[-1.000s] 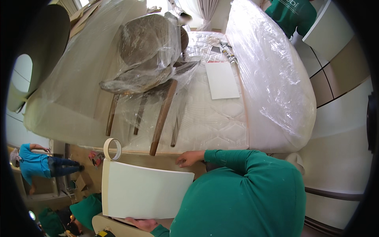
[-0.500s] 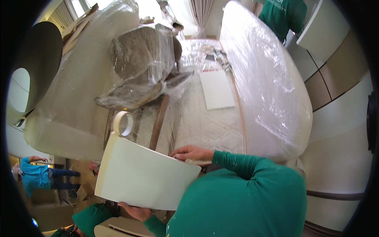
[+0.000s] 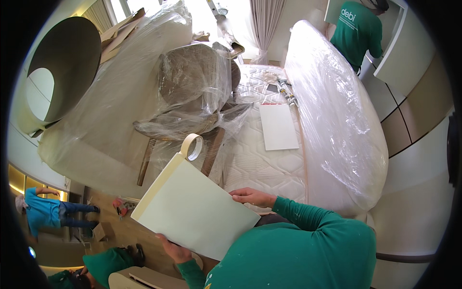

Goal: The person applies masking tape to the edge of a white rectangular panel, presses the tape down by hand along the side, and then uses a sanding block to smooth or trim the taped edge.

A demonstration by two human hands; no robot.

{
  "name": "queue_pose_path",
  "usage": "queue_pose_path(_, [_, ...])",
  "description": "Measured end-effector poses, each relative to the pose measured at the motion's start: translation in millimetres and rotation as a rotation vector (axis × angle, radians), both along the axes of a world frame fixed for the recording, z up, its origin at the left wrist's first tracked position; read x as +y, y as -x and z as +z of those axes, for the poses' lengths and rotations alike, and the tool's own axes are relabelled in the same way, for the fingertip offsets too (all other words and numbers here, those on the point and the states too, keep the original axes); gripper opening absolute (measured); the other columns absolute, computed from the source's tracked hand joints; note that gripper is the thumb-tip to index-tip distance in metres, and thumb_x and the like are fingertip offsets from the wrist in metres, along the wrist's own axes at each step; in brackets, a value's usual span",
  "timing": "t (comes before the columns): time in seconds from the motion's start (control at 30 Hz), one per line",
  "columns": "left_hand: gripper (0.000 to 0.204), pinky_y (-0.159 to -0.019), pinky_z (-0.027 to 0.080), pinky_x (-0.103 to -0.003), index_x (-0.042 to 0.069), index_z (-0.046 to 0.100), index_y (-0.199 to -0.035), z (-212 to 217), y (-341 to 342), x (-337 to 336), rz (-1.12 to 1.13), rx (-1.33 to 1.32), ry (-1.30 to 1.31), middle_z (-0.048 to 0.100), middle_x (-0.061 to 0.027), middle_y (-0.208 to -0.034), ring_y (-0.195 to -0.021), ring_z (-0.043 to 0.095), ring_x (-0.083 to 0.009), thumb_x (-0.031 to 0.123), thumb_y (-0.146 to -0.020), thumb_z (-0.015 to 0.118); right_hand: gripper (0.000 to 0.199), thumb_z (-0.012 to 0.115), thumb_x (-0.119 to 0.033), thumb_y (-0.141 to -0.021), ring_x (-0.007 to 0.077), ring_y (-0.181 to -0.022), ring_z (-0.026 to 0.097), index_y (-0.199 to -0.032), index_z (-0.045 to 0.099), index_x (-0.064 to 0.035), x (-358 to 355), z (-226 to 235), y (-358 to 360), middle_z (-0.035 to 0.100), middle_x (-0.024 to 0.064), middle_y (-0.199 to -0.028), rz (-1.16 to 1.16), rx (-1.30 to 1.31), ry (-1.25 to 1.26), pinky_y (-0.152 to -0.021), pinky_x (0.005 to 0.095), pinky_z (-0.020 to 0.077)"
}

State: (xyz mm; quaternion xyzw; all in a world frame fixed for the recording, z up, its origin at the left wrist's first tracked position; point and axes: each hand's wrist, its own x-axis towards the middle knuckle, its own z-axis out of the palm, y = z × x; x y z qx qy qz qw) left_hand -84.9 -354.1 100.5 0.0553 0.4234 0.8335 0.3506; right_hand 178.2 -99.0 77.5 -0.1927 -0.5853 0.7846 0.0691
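Observation:
A white rectangular panel (image 3: 197, 207) lies tilted across my front, with a strip of cream masking tape (image 3: 159, 187) along its left edge. The masking tape roll (image 3: 192, 147) stands at the strip's far end, still joined to it. My left hand (image 3: 174, 248) grips the panel's near edge, thumb along it and the other fingers hidden underneath. On the far right side, my right hand (image 3: 252, 196) holds the panel's edge, its fingertips on the rim. No hand touches the roll.
Beyond the panel lie a quilted mattress (image 3: 245, 164) and another white panel (image 3: 280, 127). Plastic-wrapped chairs (image 3: 187, 72) and a large wrapped piece (image 3: 337, 120) flank it. Co-workers in green (image 3: 356, 36), (image 3: 108, 265) and a person in blue (image 3: 45, 209) stand around.
The panel has turned clockwise and risen a little at its left end, the tape roll moving with it. My left hand has come up with it. The whole view has also shifted.

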Motion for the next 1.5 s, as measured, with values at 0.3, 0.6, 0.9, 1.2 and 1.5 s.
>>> queue_pose_path(0.3, [0.065,-0.111,0.049,-0.044,-0.002,0.048,-0.148,-24.2,-7.2,-6.1,0.144,-0.062,0.084,0.06,-0.0163,-0.145,-0.129,0.06,-0.0295,0.051,-0.112,0.046,0.05,0.055,-0.031,-0.111,0.0177,-0.13,0.056,-0.147,0.055,0.0038,4.8,-1.9,8.2,0.064,0.0084,-0.14,0.023,0.058,-0.008,-0.113,0.0338,0.0414])
queue_pose_path(0.6, [0.07,-0.111,0.05,-0.044,0.0,0.045,-0.152,-40.1,-14.2,-8.0,0.093,-0.085,0.067,0.057,-0.0159,-0.149,-0.132,0.059,-0.0309,0.057,-0.111,0.042,0.044,0.061,-0.023,-0.108,0.0131,-0.105,0.065,-0.142,0.056,0.0041,11.0,-4.9,23.4,0.07,0.0055,-0.119,0.023,-0.024,-0.089,-0.093,0.0308,0.0516])
queue_pose_path(0.9, [0.067,-0.112,0.049,-0.043,0.001,0.045,-0.153,-6.0,-4.0,-6.6,0.108,-0.127,0.117,0.057,-0.0139,-0.15,-0.132,0.059,-0.0299,0.053,-0.112,0.042,0.037,0.061,-0.025,-0.107,0.0157,-0.096,0.065,-0.133,0.058,0.0013,0.1,10.2,36.9,0.07,0.0099,-0.108,0.049,-0.062,-0.358,-0.086,0.0329,0.0524])
queue_pose_path(1.2, [0.064,-0.111,0.049,-0.039,-0.001,0.047,-0.152,-1.2,68.5,26.1,-0.15,-0.101,0.273,0.058,-0.0142,-0.149,-0.131,0.059,-0.0256,0.049,-0.111,0.048,0.033,0.058,-0.024,-0.109,0.0185,-0.088,0.06,-0.128,0.053,0.0026,-28.4,-6.1,24.3,0.067,0.0118,-0.098,-0.003,-0.11,-0.305,-0.083,0.0342,0.0506])
queue_pose_path(1.5, [0.067,-0.106,0.051,-0.034,-0.001,0.054,-0.148,9.6,130.3,115.7,-0.508,0.074,0.532,0.063,-0.0126,-0.144,-0.125,0.063,-0.0209,0.053,-0.107,0.057,0.056,0.056,-0.019,-0.109,0.0252,-0.133,0.053,-0.153,0.03,0.0034,-48.3,-38.9,13.0,0.055,0.0174,-0.145,0.121,0.065,0.022,-0.111,0.0392,0.0429])
